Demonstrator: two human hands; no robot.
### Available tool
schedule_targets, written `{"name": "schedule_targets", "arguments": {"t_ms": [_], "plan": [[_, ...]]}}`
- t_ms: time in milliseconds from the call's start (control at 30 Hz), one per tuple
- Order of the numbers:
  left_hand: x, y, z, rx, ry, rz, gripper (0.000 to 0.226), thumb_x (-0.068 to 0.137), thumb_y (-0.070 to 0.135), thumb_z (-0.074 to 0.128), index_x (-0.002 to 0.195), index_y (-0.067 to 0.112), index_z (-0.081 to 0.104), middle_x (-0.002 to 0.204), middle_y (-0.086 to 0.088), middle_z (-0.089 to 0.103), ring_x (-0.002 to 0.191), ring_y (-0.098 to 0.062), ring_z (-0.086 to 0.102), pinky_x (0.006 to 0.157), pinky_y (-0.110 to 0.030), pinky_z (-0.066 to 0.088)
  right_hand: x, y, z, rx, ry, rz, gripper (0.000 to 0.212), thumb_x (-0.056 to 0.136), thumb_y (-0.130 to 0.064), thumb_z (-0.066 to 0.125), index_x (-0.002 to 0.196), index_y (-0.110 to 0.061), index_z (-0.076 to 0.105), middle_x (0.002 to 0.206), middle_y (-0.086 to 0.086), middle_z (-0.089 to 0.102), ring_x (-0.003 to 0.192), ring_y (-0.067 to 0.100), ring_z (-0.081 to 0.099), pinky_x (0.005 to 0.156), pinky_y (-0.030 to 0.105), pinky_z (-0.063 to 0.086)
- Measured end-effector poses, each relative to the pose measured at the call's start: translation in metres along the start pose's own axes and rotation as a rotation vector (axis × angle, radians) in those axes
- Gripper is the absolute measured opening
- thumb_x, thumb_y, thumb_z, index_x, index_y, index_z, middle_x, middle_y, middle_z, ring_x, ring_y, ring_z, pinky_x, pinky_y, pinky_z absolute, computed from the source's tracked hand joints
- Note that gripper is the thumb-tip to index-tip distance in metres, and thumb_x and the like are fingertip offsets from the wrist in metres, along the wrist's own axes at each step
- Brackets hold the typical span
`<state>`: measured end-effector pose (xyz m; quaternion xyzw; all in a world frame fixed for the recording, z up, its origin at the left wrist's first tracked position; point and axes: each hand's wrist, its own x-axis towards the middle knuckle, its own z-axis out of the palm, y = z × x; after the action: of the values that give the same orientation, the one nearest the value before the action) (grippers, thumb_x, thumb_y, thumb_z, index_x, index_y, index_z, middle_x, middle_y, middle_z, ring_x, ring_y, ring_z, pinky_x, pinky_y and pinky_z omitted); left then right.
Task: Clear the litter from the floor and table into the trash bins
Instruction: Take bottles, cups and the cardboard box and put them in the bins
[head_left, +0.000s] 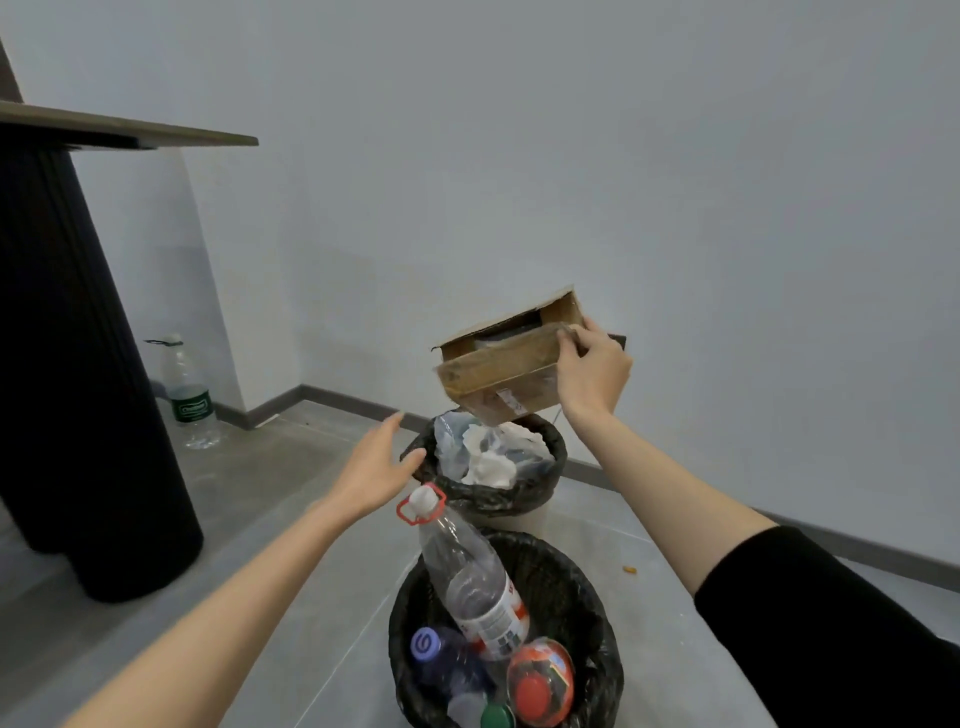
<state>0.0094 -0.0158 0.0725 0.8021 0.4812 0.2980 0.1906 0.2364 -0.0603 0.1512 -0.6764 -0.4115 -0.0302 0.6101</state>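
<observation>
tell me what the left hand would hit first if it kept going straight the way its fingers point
Most likely the black-bagged rim of the far trash bin: the open left hand has its fingertips right at that edge. Just past the rim lies crumpled plastic and paper. Depth is hard to judge from one view.

Cardboard box (506, 364) above far bin (540, 488), behind near bin (587, 597).

Near bin (561, 582) was cut off by the bottom edge, far bin's (524, 501) contents half behind the cardboard box (498, 364), small orange floor scrap (629, 570) unidentifiable.
</observation>
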Motion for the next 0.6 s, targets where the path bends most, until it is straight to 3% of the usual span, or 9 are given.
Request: {"name": "schedule_targets", "arguments": {"t_ms": [67, 100, 200, 300, 367, 433, 500, 600], "plan": [[0.017, 0.000, -0.005, -0.034, 0.042, 0.022, 0.075, 0.092, 0.033, 0.058, 0.151, 0.016, 0.015, 0.156, -0.005, 0.024, 0.143, -0.019, 0.023, 0.114, -0.034, 0.022, 0.003, 0.003, 0.014, 0.053, -0.022, 0.047, 0.023, 0.096, -0.018, 0.055, 0.099, -0.005, 0.074, 0.137, 0.000, 0.055, 0.110, 0.013, 0.058, 0.095, -0.001, 0.024], [0.028, -0.002, -0.006, -0.045, 0.053, 0.042, 0.081, 0.090, 0.035, 0.060, 0.152, 0.020, 0.010, 0.157, -0.004, 0.018, 0.144, -0.019, 0.018, 0.116, -0.036, 0.021, 0.004, 0.005, 0.022, 0.053, -0.039, 0.072, 0.024, 0.096, -0.019, 0.055, 0.098, -0.005, 0.074, 0.136, 0.001, 0.056, 0.110, 0.009, 0.057, 0.087, -0.003, 0.022], [0.054, 0.005, -0.004, 0.024, 0.049, 0.107, 0.096, 0.083, 0.040, 0.067, 0.150, 0.033, -0.001, 0.160, 0.001, -0.001, 0.147, -0.022, 0.004, 0.118, -0.048, 0.017, 0.008, 0.027, 0.042, 0.013, -0.108, 0.187, 0.025, 0.095, -0.025, 0.056, 0.100, -0.010, 0.074, 0.126, 0.002, 0.064, 0.120, 0.019, 0.057, 0.093, 0.019, 0.038], [0.079, 0.019, 0.005, 0.177, -0.014, 0.139, 0.102, 0.079, 0.041, 0.071, 0.148, 0.041, -0.004, 0.158, 0.001, -0.016, 0.146, -0.031, -0.011, 0.116, -0.054, 0.010, 0.014, 0.040, 0.044, -0.092, -0.125, 0.267, 0.027, 0.094, -0.032, 0.056, 0.087, -0.012, 0.073, 0.098, 0.002, 0.069, 0.100, 0.024, 0.063, 0.076, 0.026, 0.043], [0.097, 0.028, 0.012, 0.224, -0.041, 0.154, 0.104, 0.077, 0.043, 0.073, 0.148, 0.042, -0.003, 0.158, 0.001, -0.018, 0.144, -0.035, -0.014, 0.115, -0.059, 0.012, 0.021, 0.050, 0.045, -0.149, -0.152, 0.218, 0.030, 0.093, -0.035, 0.056, 0.074, -0.014, 0.068, 0.116, 0.002, 0.064, 0.110, 0.024, 0.060, 0.080, 0.031, 0.045], [0.114, 0.036, 0.016, 0.249, -0.068, 0.161, 0.108, 0.072, 0.048, 0.076, 0.147, 0.044, -0.002, 0.158, 0.001, -0.019, 0.143, -0.039, -0.016, 0.113, -0.063, 0.012, 0.026, 0.052, 0.045, -0.193, -0.239, 0.181, 0.027, 0.093, -0.034, 0.054, 0.076, -0.016, 0.064, 0.150, 0.002, 0.036, 0.133, 0.023, 0.042, 0.098, 0.039, 0.041], [0.131, 0.041, 0.016, 0.334, -0.102, 0.158, 0.115, 0.066, 0.055, 0.077, 0.147, 0.046, -0.004, 0.157, -0.002, -0.021, 0.141, -0.043, -0.018, 0.112, -0.066, 0.006, 0.029, 0.052, 0.045, -0.235, -0.357, 0.133, 0.031, 0.093, -0.030, 0.049, 0.065, -0.018, 0.052, 0.159, 0.004, 0.017, 0.140, 0.027, 0.031, 0.106, 0.045, 0.036], [0.155, 0.040, 0.016, 0.592, -0.140, 0.179, 0.124, 0.056, 0.068, 0.074, 0.146, 0.046, -0.009, 0.158, -0.005, -0.015, 0.140, -0.047, -0.016, 0.108, -0.070, 0.001, 0.033, 0.054, 0.047, -0.132, -0.432, 0.048, 0.042, 0.093, -0.023, 0.047, 0.054, -0.017, 0.032, 0.143, 0.007, 0.044, 0.128, 0.026, 0.043, 0.094, 0.039, 0.039]]}}
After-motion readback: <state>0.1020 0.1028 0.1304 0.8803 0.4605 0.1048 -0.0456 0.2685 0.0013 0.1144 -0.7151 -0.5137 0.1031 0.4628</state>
